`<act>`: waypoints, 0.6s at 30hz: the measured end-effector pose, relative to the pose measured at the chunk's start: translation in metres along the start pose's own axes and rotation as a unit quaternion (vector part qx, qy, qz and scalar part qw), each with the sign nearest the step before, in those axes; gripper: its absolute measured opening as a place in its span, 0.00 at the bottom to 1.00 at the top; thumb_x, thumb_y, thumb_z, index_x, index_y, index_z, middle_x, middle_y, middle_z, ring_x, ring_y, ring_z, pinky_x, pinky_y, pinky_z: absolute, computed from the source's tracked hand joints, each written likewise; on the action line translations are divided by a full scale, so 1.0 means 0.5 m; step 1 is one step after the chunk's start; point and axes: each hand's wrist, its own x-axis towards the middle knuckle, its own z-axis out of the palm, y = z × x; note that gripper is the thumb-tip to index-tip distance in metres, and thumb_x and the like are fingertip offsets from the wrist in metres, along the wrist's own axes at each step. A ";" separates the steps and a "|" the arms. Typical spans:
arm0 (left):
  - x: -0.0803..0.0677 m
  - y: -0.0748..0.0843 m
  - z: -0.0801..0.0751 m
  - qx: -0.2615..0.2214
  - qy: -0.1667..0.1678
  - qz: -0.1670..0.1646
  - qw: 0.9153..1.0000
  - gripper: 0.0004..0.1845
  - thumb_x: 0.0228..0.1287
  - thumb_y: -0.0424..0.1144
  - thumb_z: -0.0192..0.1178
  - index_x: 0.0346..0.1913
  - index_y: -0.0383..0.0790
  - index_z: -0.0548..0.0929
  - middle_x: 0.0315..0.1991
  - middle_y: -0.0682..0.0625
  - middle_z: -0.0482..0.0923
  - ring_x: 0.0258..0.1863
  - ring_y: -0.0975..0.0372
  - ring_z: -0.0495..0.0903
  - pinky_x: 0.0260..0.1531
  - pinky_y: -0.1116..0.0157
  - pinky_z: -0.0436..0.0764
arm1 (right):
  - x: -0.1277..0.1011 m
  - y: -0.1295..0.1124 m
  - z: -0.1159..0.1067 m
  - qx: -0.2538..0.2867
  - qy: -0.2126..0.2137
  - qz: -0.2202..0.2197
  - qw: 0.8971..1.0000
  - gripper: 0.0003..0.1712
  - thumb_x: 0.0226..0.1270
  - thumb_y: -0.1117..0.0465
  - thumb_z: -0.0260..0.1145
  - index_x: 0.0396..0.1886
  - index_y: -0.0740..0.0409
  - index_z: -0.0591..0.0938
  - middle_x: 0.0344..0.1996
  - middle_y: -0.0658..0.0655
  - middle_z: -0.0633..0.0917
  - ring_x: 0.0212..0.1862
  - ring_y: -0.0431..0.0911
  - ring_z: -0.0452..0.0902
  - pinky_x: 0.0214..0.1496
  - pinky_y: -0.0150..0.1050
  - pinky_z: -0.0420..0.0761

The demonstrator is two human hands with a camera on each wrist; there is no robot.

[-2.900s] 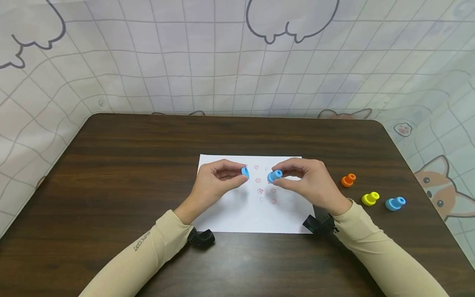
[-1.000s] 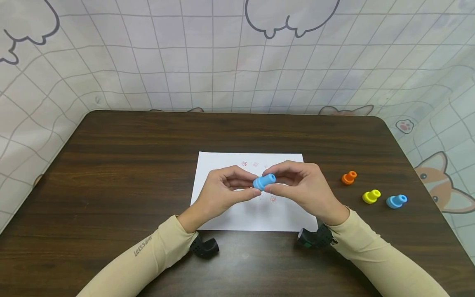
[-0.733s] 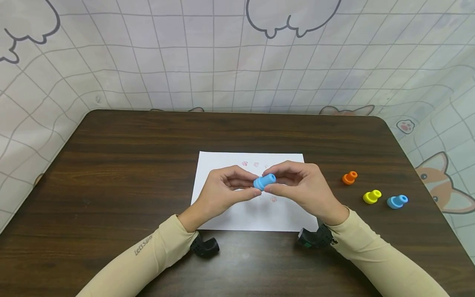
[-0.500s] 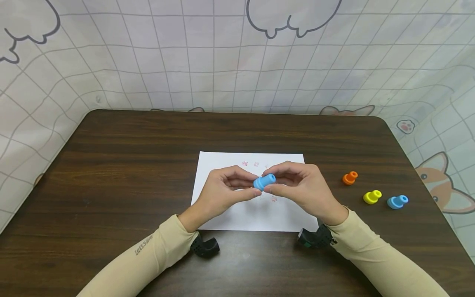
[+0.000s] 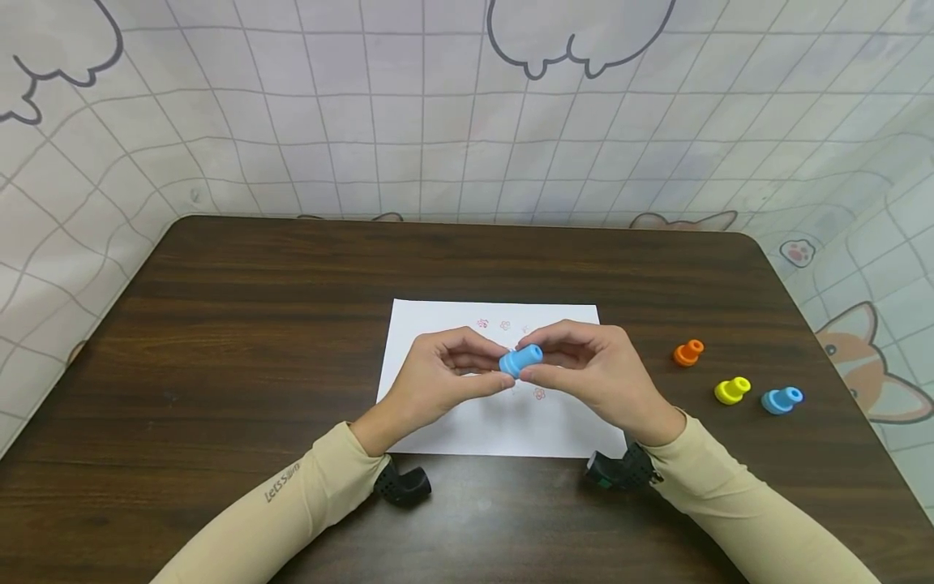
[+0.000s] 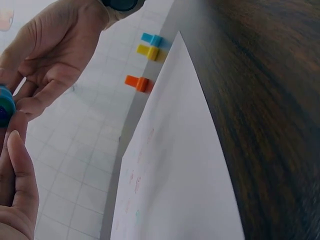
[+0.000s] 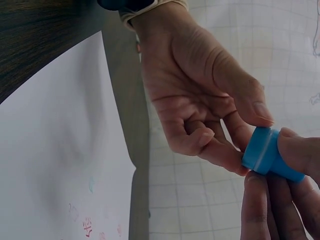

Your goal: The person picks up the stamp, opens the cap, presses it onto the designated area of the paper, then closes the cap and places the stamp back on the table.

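Both hands hold one small blue stamp (image 5: 521, 359) together above a white sheet of paper (image 5: 496, 426). My left hand (image 5: 493, 369) pinches the stamp's wide cap end, and my right hand (image 5: 546, 362) pinches its narrower body. In the right wrist view the blue stamp (image 7: 267, 155) shows a seam where the cap meets the body, with the left hand's fingers (image 7: 215, 145) curled at that end. The left wrist view catches only an edge of the stamp (image 6: 4, 106). Small red stamped marks (image 5: 538, 393) dot the paper.
Three more stamps lie on the dark wooden table (image 5: 255, 324) to the right of the paper: orange (image 5: 686, 353), yellow (image 5: 731, 390) and blue (image 5: 781, 399). A patterned cloth backdrop (image 5: 365, 122) surrounds the table's far and side edges.
About three seconds ago the left hand held the cap apart from the body in the right hand. They have come together into one piece; over the last second the hands barely moved.
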 end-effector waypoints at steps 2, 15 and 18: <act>-0.001 0.000 -0.003 0.004 -0.003 0.001 1.000 0.13 0.58 0.32 0.76 0.46 0.39 0.89 0.41 0.48 0.91 0.40 0.61 0.92 0.45 0.60 0.91 | 0.000 -0.001 0.001 0.000 -0.001 0.001 1.000 0.15 0.62 0.68 0.76 0.49 0.63 0.87 0.41 0.48 0.91 0.41 0.47 0.91 0.41 0.39 0.90; -0.003 0.008 -0.009 0.021 -0.018 -0.022 0.999 0.16 0.59 0.37 0.76 0.50 0.47 0.89 0.45 0.48 0.91 0.45 0.59 0.92 0.48 0.62 0.90 | -0.001 -0.008 0.002 0.004 0.001 -0.001 1.000 0.15 0.62 0.69 0.76 0.49 0.65 0.87 0.42 0.47 0.91 0.41 0.46 0.91 0.43 0.39 0.91; -0.001 0.010 -0.011 0.034 -0.020 -0.017 0.999 0.17 0.59 0.37 0.76 0.52 0.47 0.88 0.47 0.48 0.91 0.47 0.59 0.91 0.51 0.60 0.89 | -0.002 -0.008 -0.001 -0.001 0.006 -0.004 1.000 0.16 0.62 0.70 0.76 0.49 0.65 0.87 0.42 0.47 0.91 0.42 0.45 0.91 0.45 0.38 0.91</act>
